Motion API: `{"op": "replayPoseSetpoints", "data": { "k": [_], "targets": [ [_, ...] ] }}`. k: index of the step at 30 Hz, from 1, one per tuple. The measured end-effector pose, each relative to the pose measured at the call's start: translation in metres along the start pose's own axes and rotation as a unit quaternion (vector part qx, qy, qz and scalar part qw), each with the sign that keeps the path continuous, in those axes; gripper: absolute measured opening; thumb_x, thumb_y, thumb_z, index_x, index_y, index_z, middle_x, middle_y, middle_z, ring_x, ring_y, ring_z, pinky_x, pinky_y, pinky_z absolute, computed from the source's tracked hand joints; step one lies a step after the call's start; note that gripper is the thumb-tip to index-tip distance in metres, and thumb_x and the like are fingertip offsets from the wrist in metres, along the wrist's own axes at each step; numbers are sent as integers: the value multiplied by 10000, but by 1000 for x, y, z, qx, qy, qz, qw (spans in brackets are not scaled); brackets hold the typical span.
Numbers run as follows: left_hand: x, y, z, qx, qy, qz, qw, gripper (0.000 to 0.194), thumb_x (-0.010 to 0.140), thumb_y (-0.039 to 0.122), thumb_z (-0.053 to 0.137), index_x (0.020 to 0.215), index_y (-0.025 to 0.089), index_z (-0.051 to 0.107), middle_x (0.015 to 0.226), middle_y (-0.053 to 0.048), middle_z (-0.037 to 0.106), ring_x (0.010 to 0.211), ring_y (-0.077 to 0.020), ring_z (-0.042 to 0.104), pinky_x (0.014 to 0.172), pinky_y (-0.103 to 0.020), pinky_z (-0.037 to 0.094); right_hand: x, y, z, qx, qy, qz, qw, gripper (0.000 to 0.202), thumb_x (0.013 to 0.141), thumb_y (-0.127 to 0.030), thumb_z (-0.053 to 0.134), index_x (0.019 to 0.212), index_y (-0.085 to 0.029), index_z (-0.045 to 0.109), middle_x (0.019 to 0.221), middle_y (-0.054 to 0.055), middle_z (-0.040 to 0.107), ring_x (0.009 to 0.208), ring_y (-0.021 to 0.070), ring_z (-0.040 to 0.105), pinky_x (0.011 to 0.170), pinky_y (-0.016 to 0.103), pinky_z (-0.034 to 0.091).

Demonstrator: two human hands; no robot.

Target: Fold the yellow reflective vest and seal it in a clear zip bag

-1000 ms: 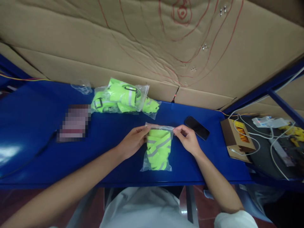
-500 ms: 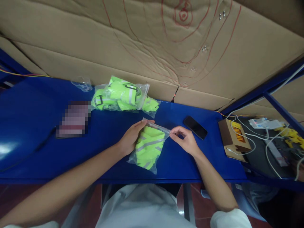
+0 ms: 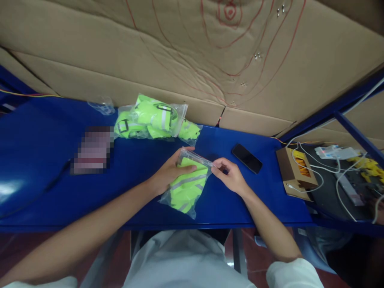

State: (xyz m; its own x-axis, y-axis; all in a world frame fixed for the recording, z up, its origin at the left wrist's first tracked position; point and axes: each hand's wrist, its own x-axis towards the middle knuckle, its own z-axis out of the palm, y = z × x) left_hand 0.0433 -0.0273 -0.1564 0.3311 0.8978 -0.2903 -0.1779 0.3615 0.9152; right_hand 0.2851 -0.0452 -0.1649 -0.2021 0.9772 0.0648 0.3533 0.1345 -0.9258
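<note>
Between my hands is a clear zip bag (image 3: 189, 188) with a folded neon-green reflective strap or vest inside, crossed by grey bands. My left hand (image 3: 171, 172) grips the bag's left side, its thumb lying across the front and its fingers behind. At the bag's upper right corner, my right hand (image 3: 229, 175) pinches the end of the zip strip (image 3: 198, 158) between thumb and forefinger. Behind them, several more bagged neon-green pieces (image 3: 156, 120) with black buckles lie in a pile against the cardboard.
A black phone (image 3: 247, 158) lies to the right on the blue table (image 3: 135, 160). Left is a blurred-out pinkish item (image 3: 93, 150) with a dark cable. An open cardboard box (image 3: 296, 172) and white cables stand at the right edge. A crumpled clear bag (image 3: 102, 105) sits at the back.
My left thumb has come over onto the bag's front. My right hand has shifted slightly left along with the bag's corner, still pinching it.
</note>
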Motion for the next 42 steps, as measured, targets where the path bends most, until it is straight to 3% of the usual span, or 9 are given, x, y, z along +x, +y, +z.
{"op": "replayPoseSetpoints", "data": {
  "k": [6,13,27,37,42],
  "targets": [
    [0,-5,0,-6,-5,-3,1000,723,744,463,891,1373,289,580,1183,-58,718,970,-228,704,825,-306,571,-1,-2,-1,3,18,-11,1000,303,906,-470,696,750,-219,631,740,3,646,694,155,546,688,308,394],
    [-3,-4,3,21,-20,11,1000,718,737,435,899,1360,272,583,1177,-61,726,953,-218,705,872,-313,561,1,0,2,38,-8,38,999,298,882,-503,702,796,-224,642,734,-5,638,677,151,548,660,295,388],
    [-4,-13,5,37,-42,6,998,674,783,453,860,1371,285,575,1177,-48,726,992,-224,695,869,-297,544,-2,-6,10,28,-9,45,999,278,882,-464,670,768,-220,600,669,-24,534,622,134,460,607,275,365],
    [-6,-17,10,47,-12,-25,999,592,820,632,760,1276,267,668,1032,-39,731,810,-199,667,663,-245,490,-3,-3,8,48,-35,50,997,332,881,-489,708,738,-219,577,656,-27,525,599,126,442,583,274,335],
    [-3,-22,7,98,3,16,995,475,843,634,728,1033,199,738,829,-28,686,657,-156,569,562,-232,391,-4,-3,9,37,-39,45,998,293,908,-458,697,781,-219,586,687,-24,531,620,129,459,598,279,343]
  ]
}}
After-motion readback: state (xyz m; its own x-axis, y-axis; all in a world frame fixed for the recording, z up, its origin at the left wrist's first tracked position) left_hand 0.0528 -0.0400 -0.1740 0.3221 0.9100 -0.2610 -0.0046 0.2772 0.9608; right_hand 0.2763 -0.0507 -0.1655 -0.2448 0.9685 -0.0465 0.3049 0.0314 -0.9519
